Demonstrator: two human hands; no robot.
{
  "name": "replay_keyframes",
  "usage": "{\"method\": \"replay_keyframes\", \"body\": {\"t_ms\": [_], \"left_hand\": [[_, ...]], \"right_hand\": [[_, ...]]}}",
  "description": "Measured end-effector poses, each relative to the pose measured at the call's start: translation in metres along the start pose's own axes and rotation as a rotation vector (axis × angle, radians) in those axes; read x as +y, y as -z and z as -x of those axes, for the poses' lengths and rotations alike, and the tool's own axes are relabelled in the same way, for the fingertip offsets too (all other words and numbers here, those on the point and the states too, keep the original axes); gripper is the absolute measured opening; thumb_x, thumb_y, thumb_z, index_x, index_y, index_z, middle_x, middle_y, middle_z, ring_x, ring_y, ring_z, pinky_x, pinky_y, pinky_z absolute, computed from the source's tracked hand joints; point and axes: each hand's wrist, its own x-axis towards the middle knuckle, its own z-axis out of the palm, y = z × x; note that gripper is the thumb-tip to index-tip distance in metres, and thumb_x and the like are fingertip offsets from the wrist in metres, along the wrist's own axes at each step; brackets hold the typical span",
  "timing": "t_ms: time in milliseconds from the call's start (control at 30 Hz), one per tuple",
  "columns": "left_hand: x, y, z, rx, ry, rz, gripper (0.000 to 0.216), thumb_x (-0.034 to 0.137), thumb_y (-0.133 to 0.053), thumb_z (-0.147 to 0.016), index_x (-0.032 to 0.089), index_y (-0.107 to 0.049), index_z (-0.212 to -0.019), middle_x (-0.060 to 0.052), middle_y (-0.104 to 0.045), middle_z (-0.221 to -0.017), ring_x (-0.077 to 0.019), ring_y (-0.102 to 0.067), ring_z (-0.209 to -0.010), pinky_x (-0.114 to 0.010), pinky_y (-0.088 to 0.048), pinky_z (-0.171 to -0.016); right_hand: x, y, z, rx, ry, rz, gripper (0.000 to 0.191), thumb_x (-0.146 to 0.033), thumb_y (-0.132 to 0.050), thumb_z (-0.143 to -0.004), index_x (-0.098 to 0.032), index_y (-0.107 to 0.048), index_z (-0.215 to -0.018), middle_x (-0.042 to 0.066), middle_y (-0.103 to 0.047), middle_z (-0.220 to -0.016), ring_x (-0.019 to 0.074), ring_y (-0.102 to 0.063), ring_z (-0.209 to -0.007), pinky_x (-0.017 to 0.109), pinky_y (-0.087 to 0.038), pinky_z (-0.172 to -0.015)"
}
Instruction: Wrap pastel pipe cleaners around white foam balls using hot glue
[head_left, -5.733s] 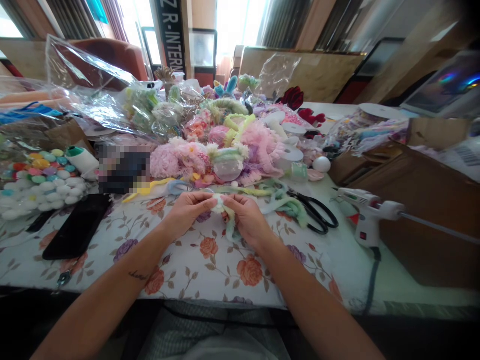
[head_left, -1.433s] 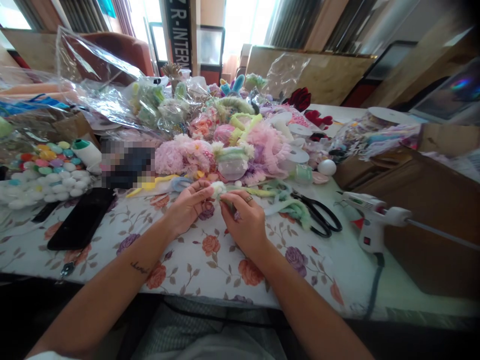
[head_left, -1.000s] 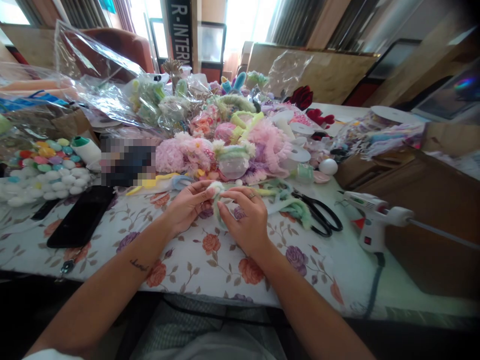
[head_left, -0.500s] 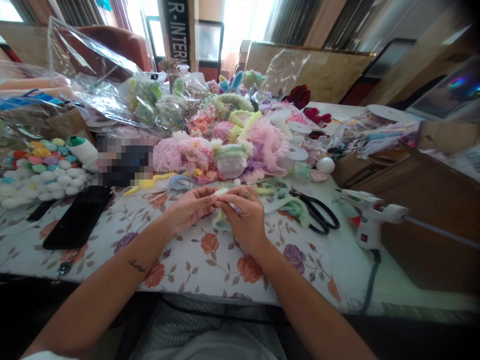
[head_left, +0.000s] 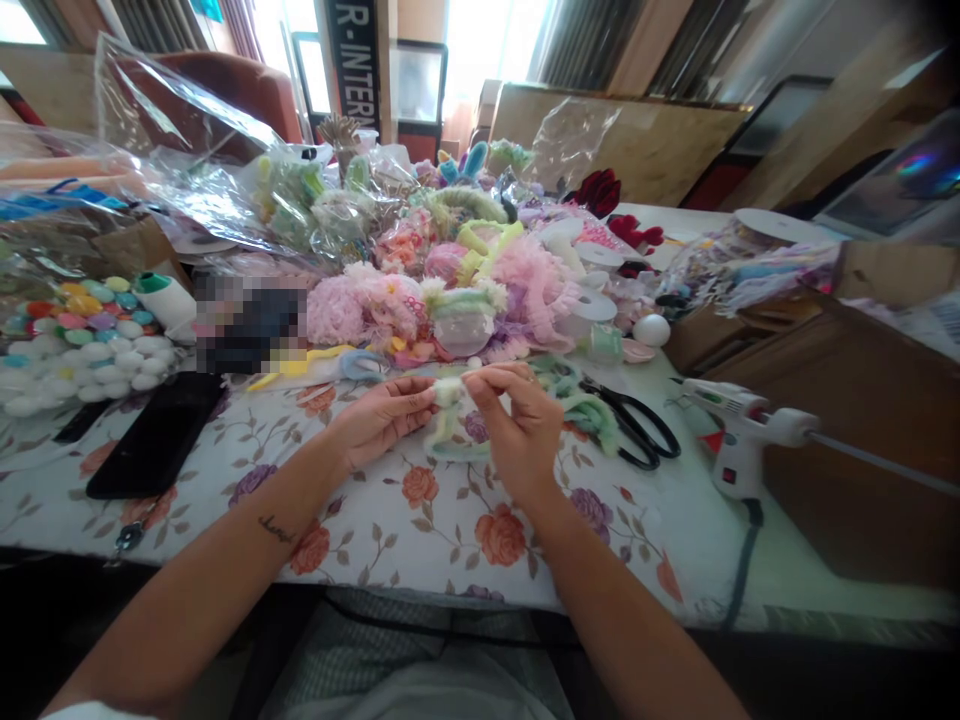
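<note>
My left hand (head_left: 391, 415) pinches a pale yellow-green fuzzy chenille stem (head_left: 448, 392) between thumb and fingers, just above the flowered cloth. From that pinch the stem hangs down and bends to the right near the tabletop. My right hand (head_left: 521, 420) is closed, thumb against forefinger, at the stem's right end; the fingertips partly hide what they grip. Beyond the right hand lie more green fuzzy stems (head_left: 589, 410) and black-handled scissors (head_left: 637, 425).
A white glue gun (head_left: 739, 430) stands at the right by a cardboard box (head_left: 862, 440). A black phone (head_left: 154, 435) lies at the left near white pom-poms (head_left: 97, 370). Pink and green fuzzy trims (head_left: 367, 305) are heaped at the back.
My right hand has moved right and slightly up, away from the left fingertips, so more of the chenille stem shows between them. My left hand has stayed nearly still.
</note>
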Motion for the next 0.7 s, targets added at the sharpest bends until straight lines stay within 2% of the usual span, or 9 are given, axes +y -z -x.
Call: {"method": "replay_keyframes", "body": {"t_ms": [100, 167, 233, 300, 367, 433, 500, 567, 700], "left_hand": [[0.004, 0.000, -0.001, 0.069, -0.009, 0.034, 0.012, 0.002, -0.069, -0.077, 0.011, -0.072, -0.085, -0.003, -0.067, -0.070, -0.0070, -0.064, -0.057, -0.014, -0.056, -0.060], [0.005, 0.000, -0.001, 0.093, -0.034, 0.048, 0.013, 0.000, -0.064, -0.081, 0.009, -0.072, -0.085, -0.004, -0.067, -0.070, -0.0069, -0.065, -0.059, -0.013, -0.056, -0.060], [0.006, 0.000, -0.001, 0.110, -0.056, 0.050, 0.014, -0.001, -0.061, -0.082, 0.007, -0.071, -0.083, -0.006, -0.068, -0.073, -0.0070, -0.065, -0.061, -0.012, -0.055, -0.059], [0.005, -0.001, -0.001, 0.125, -0.065, 0.029, 0.013, -0.001, -0.061, -0.081, 0.006, -0.071, -0.081, -0.007, -0.069, -0.077, -0.0066, -0.065, -0.061, -0.012, -0.055, -0.058], [0.004, -0.002, -0.001, 0.147, -0.085, -0.019, 0.009, 0.000, -0.064, -0.079, 0.006, -0.071, -0.079, -0.007, -0.069, -0.077, -0.0063, -0.063, -0.059, -0.013, -0.054, -0.056], [0.004, -0.003, 0.000, 0.176, -0.141, -0.088, 0.005, 0.003, -0.068, -0.076, 0.007, -0.070, -0.077, -0.006, -0.068, -0.075, -0.0068, -0.062, -0.059, -0.014, -0.052, -0.056], [0.003, -0.003, 0.000, 0.200, -0.214, -0.169, 0.007, 0.007, -0.072, -0.073, 0.009, -0.071, -0.080, -0.006, -0.068, -0.075, -0.0082, -0.062, -0.061, -0.016, -0.052, -0.058], [0.002, -0.002, -0.001, 0.211, -0.282, -0.275, 0.016, 0.014, -0.075, -0.071, 0.011, -0.071, -0.086, -0.006, -0.070, -0.078, -0.0098, -0.062, -0.064, -0.019, -0.050, -0.059], [0.000, -0.001, -0.002, 0.244, -0.435, -0.579, 0.023, 0.030, -0.072, -0.074, 0.014, -0.073, -0.091, -0.007, -0.072, -0.086, -0.0148, -0.063, -0.074, -0.025, -0.048, -0.065]], "right_hand": [[-0.001, 0.015, -0.010, -0.100, -0.197, -0.256, 0.014, -0.032, -0.065, -0.086, -0.022, -0.071, -0.077, 0.002, -0.067, -0.074, 0.0166, -0.061, -0.071, 0.030, -0.050, -0.067], [-0.004, 0.026, -0.017, -0.531, -0.234, -0.468, 0.022, -0.039, -0.065, -0.086, -0.021, -0.074, -0.078, 0.004, -0.070, -0.075, 0.0167, -0.064, -0.071, 0.028, -0.051, -0.065], [-0.008, 0.032, -0.021, -1.149, -0.194, -0.650, 0.031, -0.047, -0.068, -0.082, -0.017, -0.076, -0.081, 0.010, -0.074, -0.087, 0.0192, -0.067, -0.078, 0.028, -0.053, -0.071], [-0.009, 0.034, -0.022, -1.474, -0.230, -0.723, 0.033, -0.047, -0.070, -0.080, -0.015, -0.076, -0.079, 0.013, -0.075, -0.092, 0.0213, -0.069, -0.083, 0.029, -0.053, -0.075], [-0.007, 0.033, -0.020, -1.292, -0.369, -0.693, 0.021, -0.037, -0.073, -0.080, -0.016, -0.075, -0.077, 0.009, -0.073, -0.084, 0.0188, -0.067, -0.078, 0.028, -0.053, -0.071], [-0.002, 0.033, -0.019, -0.842, -0.462, -0.636, 0.009, -0.027, -0.076, -0.077, -0.019, -0.074, -0.076, 0.001, -0.066, -0.067, 0.0120, -0.059, -0.061, 0.023, -0.048, -0.058], [0.002, 0.036, -0.020, -0.527, -0.480, -0.576, 0.010, -0.027, -0.076, -0.077, -0.021, -0.072, -0.071, -0.004, -0.056, -0.056, 0.0077, -0.047, -0.049, 0.021, -0.042, -0.049], [0.003, 0.041, -0.023, -0.484, -0.460, -0.547, 0.009, -0.030, -0.078, -0.075, -0.023, -0.074, -0.074, -0.002, -0.061, -0.064, 0.0095, -0.052, -0.056, 0.022, -0.045, -0.053], [0.004, 0.045, -0.026, -0.613, -0.434, -0.544, 0.022, -0.039, -0.079, -0.071, -0.024, -0.075, -0.086, 0.007, -0.069, -0.109, 0.0216, -0.062, -0.097, 0.033, -0.052, -0.078]]}}
